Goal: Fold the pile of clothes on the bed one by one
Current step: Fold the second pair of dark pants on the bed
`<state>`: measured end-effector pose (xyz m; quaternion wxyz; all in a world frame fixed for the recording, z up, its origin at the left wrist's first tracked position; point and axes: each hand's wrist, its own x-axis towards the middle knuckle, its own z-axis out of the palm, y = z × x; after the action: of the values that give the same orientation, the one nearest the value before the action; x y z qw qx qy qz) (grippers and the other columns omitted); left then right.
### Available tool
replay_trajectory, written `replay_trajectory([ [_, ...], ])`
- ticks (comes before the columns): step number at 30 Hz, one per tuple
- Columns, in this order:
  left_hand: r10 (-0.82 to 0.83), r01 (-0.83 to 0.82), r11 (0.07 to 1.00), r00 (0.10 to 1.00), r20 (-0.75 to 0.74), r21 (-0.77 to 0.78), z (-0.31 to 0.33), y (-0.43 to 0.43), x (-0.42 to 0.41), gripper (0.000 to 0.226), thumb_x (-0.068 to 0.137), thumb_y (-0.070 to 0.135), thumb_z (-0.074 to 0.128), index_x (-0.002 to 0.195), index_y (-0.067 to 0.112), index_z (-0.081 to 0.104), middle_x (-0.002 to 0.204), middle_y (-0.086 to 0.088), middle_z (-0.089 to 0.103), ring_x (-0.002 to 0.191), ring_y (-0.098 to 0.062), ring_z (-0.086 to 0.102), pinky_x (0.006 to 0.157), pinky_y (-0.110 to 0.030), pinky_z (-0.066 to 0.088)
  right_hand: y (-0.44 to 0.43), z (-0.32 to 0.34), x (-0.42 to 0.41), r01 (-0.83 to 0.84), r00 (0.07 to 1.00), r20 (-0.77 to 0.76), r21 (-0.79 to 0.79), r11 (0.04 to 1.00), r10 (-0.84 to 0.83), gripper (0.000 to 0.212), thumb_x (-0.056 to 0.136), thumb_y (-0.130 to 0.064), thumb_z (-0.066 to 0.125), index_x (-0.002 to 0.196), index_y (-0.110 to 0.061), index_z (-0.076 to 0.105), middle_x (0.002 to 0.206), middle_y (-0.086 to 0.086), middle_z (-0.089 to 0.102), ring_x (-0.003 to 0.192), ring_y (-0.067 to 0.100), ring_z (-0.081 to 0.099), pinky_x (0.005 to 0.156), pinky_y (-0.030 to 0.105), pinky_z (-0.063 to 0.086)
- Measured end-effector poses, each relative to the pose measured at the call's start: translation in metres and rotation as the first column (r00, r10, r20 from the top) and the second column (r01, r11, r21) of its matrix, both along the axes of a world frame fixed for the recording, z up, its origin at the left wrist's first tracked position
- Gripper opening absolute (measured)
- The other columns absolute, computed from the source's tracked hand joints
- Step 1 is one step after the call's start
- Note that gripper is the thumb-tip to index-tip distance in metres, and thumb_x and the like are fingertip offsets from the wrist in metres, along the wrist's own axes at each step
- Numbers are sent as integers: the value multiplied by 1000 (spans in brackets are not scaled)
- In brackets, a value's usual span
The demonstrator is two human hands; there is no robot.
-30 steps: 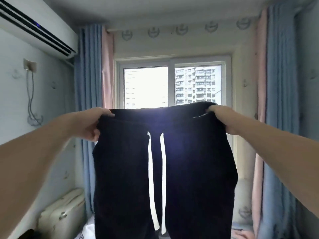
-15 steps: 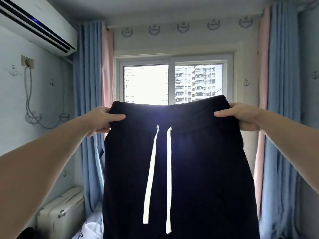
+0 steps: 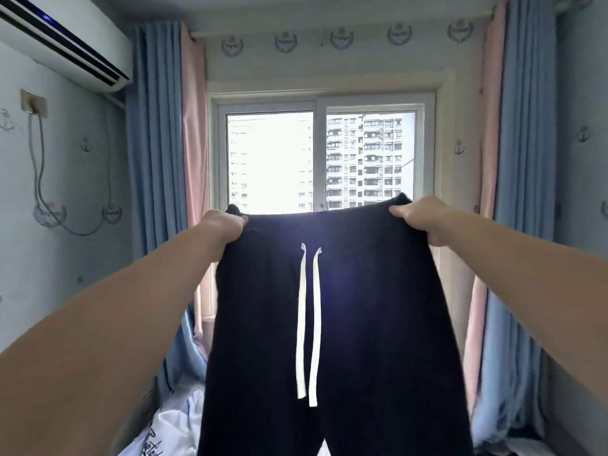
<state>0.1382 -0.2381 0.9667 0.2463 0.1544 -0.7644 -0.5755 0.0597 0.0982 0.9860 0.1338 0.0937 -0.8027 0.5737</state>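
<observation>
A pair of dark navy trousers (image 3: pixel 378 324) hangs in the air in front of me, waistband up, with two white drawstrings (image 3: pixel 307 324) dangling down the middle. My left hand (image 3: pixel 223 227) grips the left end of the waistband. My right hand (image 3: pixel 424 218) grips the right end, arms stretched forward. The legs run out of the bottom of the frame. A white garment with dark lettering (image 3: pixel 164 432) lies on the bed at the lower left, mostly hidden by the trousers.
A window (image 3: pixel 322 159) faces me, with blue and pink curtains (image 3: pixel 158 192) on both sides. An air conditioner (image 3: pixel 59 41) is mounted high on the left wall, with a cable hanging from a socket below it.
Both hands have come lower with the trousers and the waistband is now stretched flat and level. The view has tilted so that more of the window shows above it.
</observation>
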Motion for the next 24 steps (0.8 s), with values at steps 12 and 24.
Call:
replay_trajectory([
  [12,-524,600,794,758,-388,98,6,111,39,23,94,6,48,112,5,62,101,-12,67,87,-22,68,88,-41,55,-60,7,72,-457,870,-202,9,889,450,17,92,-11,69,109,-9,67,95,8,74,90,21,73,83,34,60],
  [24,-572,571,811,730,-374,-126,-16,57,46,34,89,1,69,119,17,68,112,-3,76,104,-24,73,87,-39,60,-51,-15,73,-143,929,-353,-73,987,108,47,94,-42,63,136,-22,56,137,-2,60,125,20,53,95,35,46],
])
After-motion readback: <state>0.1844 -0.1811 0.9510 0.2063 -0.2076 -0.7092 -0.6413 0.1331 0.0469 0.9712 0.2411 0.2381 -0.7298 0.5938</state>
